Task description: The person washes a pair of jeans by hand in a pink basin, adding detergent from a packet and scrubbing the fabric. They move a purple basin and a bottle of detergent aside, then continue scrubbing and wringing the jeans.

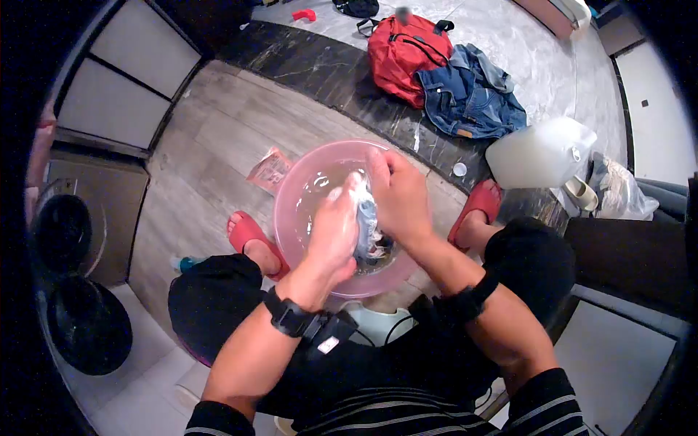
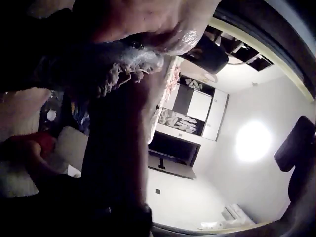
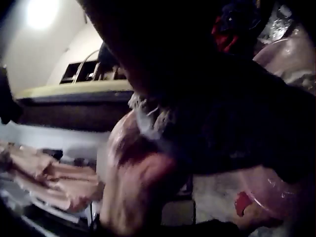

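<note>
A wet, light-blue frayed denim piece (image 1: pixel 368 216) is bunched between both hands, above a pink basin (image 1: pixel 286 211) of water. On its left side, my left hand (image 1: pixel 336 229) grips it, with suds on the thumb and fingers. My right hand (image 1: pixel 401 198) holds it from the other side, fingers curled in. Loose pale threads hang from the denim's edge (image 2: pixel 131 66) in the left wrist view. Dark folds lower down sit near the water. Seen from the right wrist, the frayed edge (image 3: pixel 150 118) shows between the hands, much of it in shadow.
Red slippers (image 1: pixel 251 236) flank the basin on the person's feet. A pink packet (image 1: pixel 270 170) lies at its left rim. Beyond, on the step, are a red backpack (image 1: pixel 407 54), a denim garment (image 1: pixel 472 94) and a white jug (image 1: pixel 538 154). Black round objects (image 1: pixel 87 325) stand at left.
</note>
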`<state>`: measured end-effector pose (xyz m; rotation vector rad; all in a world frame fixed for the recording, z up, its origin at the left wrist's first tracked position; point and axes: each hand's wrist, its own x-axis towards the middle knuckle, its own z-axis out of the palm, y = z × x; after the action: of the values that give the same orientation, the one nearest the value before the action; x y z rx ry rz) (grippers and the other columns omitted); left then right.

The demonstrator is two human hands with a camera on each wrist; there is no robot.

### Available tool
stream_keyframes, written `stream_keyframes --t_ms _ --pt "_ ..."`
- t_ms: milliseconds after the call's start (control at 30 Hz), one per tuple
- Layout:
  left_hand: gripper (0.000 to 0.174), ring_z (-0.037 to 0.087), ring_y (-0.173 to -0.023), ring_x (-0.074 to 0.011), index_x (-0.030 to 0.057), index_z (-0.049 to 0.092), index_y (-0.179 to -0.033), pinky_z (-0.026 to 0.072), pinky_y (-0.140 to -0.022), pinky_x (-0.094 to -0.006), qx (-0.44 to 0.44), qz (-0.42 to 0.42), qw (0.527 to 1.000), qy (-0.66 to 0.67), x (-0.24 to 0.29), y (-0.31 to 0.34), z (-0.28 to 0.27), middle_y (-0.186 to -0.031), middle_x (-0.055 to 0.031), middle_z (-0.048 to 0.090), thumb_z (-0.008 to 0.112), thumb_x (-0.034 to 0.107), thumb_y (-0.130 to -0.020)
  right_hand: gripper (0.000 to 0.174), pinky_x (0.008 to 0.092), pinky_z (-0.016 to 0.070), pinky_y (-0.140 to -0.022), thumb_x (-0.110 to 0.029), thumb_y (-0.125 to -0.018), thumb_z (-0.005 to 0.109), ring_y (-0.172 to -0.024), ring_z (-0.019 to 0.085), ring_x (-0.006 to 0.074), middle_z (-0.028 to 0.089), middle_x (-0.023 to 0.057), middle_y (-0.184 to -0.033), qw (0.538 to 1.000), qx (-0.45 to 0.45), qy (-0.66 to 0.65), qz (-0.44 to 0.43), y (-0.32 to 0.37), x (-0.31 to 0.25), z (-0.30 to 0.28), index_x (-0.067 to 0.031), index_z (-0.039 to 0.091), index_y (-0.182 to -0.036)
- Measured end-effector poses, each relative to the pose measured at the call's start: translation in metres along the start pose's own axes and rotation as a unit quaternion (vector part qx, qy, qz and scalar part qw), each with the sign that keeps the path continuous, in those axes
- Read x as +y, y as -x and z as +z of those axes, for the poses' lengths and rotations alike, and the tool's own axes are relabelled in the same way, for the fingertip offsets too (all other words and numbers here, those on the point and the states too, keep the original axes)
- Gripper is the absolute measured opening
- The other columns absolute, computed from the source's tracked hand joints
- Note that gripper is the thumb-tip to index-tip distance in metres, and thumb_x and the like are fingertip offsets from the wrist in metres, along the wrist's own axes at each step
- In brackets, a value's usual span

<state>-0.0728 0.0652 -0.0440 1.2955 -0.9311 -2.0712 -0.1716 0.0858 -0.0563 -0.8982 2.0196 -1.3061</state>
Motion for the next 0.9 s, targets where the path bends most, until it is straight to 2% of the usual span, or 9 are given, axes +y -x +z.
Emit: stream_keyframes --t_ms 100,167,267,367,400,500,600,700,900 --pt "0.038 0.059 -0.077 -0.0156 0.0066 0.059 -0.104 0.05 -0.069 -0.0312 -0.081 -0.075 0.987 0.114 -0.009 -0.027 -0.031 -0.09 -0.0038 0.061 0.047 0.042 -0.095 0.03 0.0488 0.0471 -0.06 -0.03 -0.092 0.051 -0.069 0.06 0.043 0.061 0.0237 -0.073 0.989 -0.045 0.047 -0.132 0.046 -0.004 0.014 -0.0039 0.061 -0.082" --pt "0.035 0.057 -0.073 -0.0133 0.0065 0.058 -0.101 0.0479 -0.064 -0.0294 -0.004 -0.063 0.996 0.068 -0.018 -0.015 -0.023 -0.083 -0.0027 0.059 0.047 0.04 -0.096 0.031 0.0489 0.0467 -0.059 -0.032 -0.091 0.052 -0.069 0.059 0.0439 0.06 0.0247 -0.072 0.995 -0.049 0.052 -0.074 0.032 0.001 0.008 -0.0036 0.059 -0.081" --pt "0.032 0.054 -0.065 -0.0121 0.0052 0.058 -0.093 0.045 -0.057 -0.0284 -0.028 0.008 0.999 0.016 -0.014 -0.013 -0.015 -0.076 -0.0027 0.057 0.047 0.035 -0.097 0.034 0.0511 0.0463 -0.064 -0.036 -0.089 0.054 -0.071 0.059 0.045 0.059 0.0258 -0.075 0.999 -0.015 0.032 0.003 0.004 0.0 0.0 -0.0036 0.059 -0.08" --pt "0.036 0.055 -0.07 -0.01 0.0077 0.058 -0.1 0.0459 -0.06 -0.0262 -0.019 -0.059 0.996 0.058 -0.004 -0.02 -0.03 -0.08 0.0007 0.057 0.048 0.042 -0.095 0.036 0.0494 0.0465 -0.065 -0.035 -0.091 0.052 -0.071 0.058 0.045 0.06 0.0264 -0.077 0.985 -0.058 0.06 -0.151 0.053 -0.003 0.016 -0.0027 0.059 -0.079" --pt "0.036 0.054 -0.068 -0.0099 0.0071 0.058 -0.1 0.0451 -0.059 -0.0261 -0.016 -0.056 0.998 0.036 -0.002 -0.014 -0.028 -0.079 0.0009 0.057 0.048 0.042 -0.095 0.037 0.0475 0.0471 -0.068 -0.035 -0.092 0.05 -0.074 0.06 0.0443 0.061 0.0263 -0.078 0.988 -0.115 0.089 -0.052 0.045 -0.002 0.011 -0.0016 0.06 -0.079" --pt "0.036 0.051 -0.063 -0.0096 0.0054 0.058 -0.1 0.0428 -0.056 -0.0259 -0.015 -0.054 0.998 -0.035 0.001 0.012 -0.006 -0.076 0.0014 0.056 0.048 0.04 -0.095 0.037 0.0447 0.0476 -0.073 -0.036 -0.091 0.05 -0.079 0.061 0.0423 0.062 0.0255 -0.082 0.998 -0.054 0.033 0.012 -0.007 0.013 -0.004 -0.0007 0.063 -0.086" --pt "0.035 0.059 -0.07 -0.0113 0.0045 0.058 -0.102 0.049 -0.062 -0.0271 -0.042 -0.029 0.999 0.016 0.002 -0.001 -0.017 -0.082 -0.0021 0.061 0.046 0.037 -0.097 0.04 0.0422 0.0468 -0.076 -0.036 -0.092 0.049 -0.084 0.062 0.0405 0.064 0.024 -0.087 0.999 -0.032 -0.002 -0.009 -0.009 0.021 -0.003 0.0001 0.065 -0.093" --pt "0.038 0.062 -0.078 -0.0124 0.0023 0.058 -0.106 0.0507 -0.069 -0.0279 -0.062 0.023 0.994 0.092 0.007 -0.011 -0.026 -0.091 -0.0056 0.064 0.047 0.037 -0.097 0.039 0.0244 0.0421 -0.066 -0.036 -0.094 0.051 -0.072 0.05 0.0085 0.06 0.0007 -0.077 0.998 -0.021 -0.017 0.059 -0.012 0.03 -0.011 0.0014 0.064 -0.095" --pt "0.038 0.06 -0.09 -0.0122 0.0011 0.052 -0.114 0.0485 -0.08 -0.0279 -0.108 0.071 0.991 -0.024 0.006 -0.012 -0.034 -0.103 -0.0066 0.062 0.058 0.031 -0.092 0.048 0.0286 0.0442 -0.072 -0.044 -0.092 0.052 -0.076 0.054 0.0132 0.062 0.0043 -0.082 0.966 -0.017 -0.206 0.155 -0.02 0.035 -0.027 0.0031 0.063 -0.093"
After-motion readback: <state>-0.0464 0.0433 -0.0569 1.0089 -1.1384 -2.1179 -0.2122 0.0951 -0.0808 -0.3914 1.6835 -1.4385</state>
